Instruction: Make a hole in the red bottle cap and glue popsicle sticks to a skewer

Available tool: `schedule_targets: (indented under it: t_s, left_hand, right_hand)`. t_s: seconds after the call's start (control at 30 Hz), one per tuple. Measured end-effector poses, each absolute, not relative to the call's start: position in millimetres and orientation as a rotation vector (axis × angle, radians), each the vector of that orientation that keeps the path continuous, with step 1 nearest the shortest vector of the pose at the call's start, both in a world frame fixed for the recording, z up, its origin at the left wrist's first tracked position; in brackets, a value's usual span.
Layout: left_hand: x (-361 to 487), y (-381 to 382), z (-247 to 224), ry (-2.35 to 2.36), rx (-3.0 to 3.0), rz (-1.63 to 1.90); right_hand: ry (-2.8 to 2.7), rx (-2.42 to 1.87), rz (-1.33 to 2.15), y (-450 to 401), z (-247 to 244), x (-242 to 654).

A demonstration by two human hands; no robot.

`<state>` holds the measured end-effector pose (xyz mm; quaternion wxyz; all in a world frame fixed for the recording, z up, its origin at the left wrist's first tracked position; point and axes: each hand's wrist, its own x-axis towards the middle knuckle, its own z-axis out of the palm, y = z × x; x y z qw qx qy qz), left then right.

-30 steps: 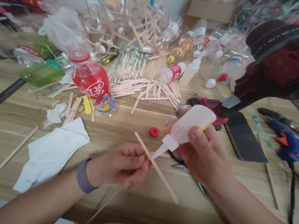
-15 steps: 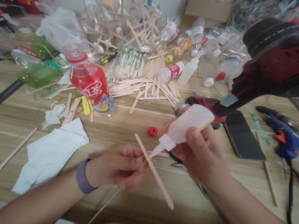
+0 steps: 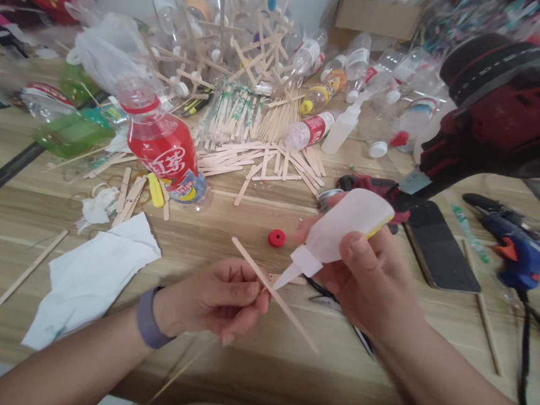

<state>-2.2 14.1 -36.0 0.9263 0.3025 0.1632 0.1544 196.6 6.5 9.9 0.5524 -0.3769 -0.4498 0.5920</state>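
Note:
My left hand point(image 3: 224, 296) pinches, near its fingertips, a flat wooden craft stick point(image 3: 295, 321) that slants down to the right. A thin, blurred bamboo skewer point(image 3: 177, 374) runs below this hand; whether the fingers also hold it I cannot tell. My right hand point(image 3: 368, 268) is wrapped round a white plastic glue bottle point(image 3: 346, 225), tipped with its nozzle down to the left. The nozzle tip is at the craft stick beside my left fingertips; exact contact is unclear. Behind them, another craft stick point(image 3: 294, 280) shows in part. A small red cap point(image 3: 276, 238) lies just beyond.
A red-labelled drink bottle point(image 3: 168, 149) stands at left behind white paper point(image 3: 97, 282). Piled craft sticks point(image 3: 264, 164) and plastic bottles fill the back. At right are a phone point(image 3: 441, 246), a blue glue gun point(image 3: 516, 246) and a red-black power tool point(image 3: 504, 122) overhead.
The craft stick in my left hand has turned a little, its lower end rising. The glue bottle has shifted slightly to the right, with its nozzle still by the stick.

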Motion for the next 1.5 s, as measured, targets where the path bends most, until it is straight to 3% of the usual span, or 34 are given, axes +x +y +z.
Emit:
schedule_targets:
  t_s: [1.5]
  left_hand:
    - [2.6,15.3,-27.1,0.439,0.655,0.388]
  right_hand:
    - [-1.164,-0.898,1.261,-2.6,24.3,196.5]
